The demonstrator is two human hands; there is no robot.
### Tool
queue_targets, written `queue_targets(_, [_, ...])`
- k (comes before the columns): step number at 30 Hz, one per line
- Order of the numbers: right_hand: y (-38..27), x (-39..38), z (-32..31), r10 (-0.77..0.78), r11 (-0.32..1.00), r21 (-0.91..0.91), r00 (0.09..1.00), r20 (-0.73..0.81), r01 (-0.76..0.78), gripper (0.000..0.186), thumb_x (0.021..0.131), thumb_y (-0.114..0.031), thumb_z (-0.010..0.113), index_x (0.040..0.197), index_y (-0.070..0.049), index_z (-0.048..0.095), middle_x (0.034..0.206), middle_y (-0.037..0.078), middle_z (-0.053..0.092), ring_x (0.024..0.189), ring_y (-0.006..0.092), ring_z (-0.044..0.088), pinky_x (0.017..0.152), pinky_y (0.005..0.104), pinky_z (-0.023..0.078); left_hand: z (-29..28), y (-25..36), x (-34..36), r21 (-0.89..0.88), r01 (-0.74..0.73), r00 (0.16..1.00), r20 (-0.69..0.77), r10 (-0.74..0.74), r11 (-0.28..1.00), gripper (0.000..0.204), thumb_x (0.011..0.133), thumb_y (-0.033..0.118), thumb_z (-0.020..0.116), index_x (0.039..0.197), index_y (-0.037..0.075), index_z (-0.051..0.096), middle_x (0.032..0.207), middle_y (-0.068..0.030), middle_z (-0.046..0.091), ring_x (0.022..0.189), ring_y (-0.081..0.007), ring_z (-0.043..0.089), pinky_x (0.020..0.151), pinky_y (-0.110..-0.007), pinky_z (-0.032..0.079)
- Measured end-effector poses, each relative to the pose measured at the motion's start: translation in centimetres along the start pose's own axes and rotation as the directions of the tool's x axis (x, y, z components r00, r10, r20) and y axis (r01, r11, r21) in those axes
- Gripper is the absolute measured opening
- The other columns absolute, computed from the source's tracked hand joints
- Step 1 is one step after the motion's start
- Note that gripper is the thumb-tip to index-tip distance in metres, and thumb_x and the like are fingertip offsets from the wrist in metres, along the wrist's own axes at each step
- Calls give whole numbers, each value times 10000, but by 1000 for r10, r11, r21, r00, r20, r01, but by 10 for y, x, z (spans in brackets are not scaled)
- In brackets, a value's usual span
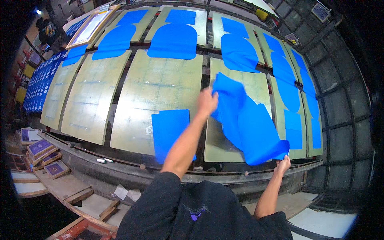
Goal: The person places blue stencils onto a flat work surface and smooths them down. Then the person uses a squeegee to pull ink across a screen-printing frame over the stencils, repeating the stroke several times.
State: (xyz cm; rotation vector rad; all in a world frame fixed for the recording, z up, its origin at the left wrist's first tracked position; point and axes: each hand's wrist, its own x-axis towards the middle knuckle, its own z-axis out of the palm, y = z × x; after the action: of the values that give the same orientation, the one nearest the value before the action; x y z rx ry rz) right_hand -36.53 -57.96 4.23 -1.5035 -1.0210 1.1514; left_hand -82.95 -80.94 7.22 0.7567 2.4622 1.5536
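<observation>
A loose blue fabric piece [248,120], rumpled and partly lifted, stretches between my hands over a pale, flat printing board [216,148]. My left hand [208,102], slightly blurred, is closed on its far left edge. The near right corner is pinched in my right hand [283,164], close to the table's front edge. Below my left forearm, a small stack of blue fabric pieces [172,130] lies on the neighbouring board [160,84]; the forearm hides part of the stack.
More boards carry flat blue cut pieces [172,40] along the far side and to the right [294,128]. A framed screen [90,28] rests at the far left. Near the front rail lie white markers [105,160]. Small wooden frames [42,148] are piled at the left.
</observation>
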Motion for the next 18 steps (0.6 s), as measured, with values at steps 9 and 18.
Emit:
queue_targets(9, [15, 16, 5, -47, 985, -172, 996, -81, 33, 330, 931, -52, 578, 1241, 20, 489, 1072, 161, 623, 828, 251, 662, 621, 354, 576, -335, -166, 51, -341, 127, 977, -117, -176, 931, 281, 911, 209, 692, 1028, -47, 711, 900, -59, 718, 761, -125, 629, 701, -307, 513])
queue_targets(18, [10, -12, 20, 140, 957, -269, 984, 111, -106, 419, 831, -4, 542, 1245, -26, 484, 917, 106, 574, 676, 202, 588, 469, 319, 510, -406, -318, -35, 372, 383, 819, -561, -124, 846, 304, 859, 246, 748, 1036, 1, 729, 905, -145, 727, 838, -288, 674, 812, -418, 523])
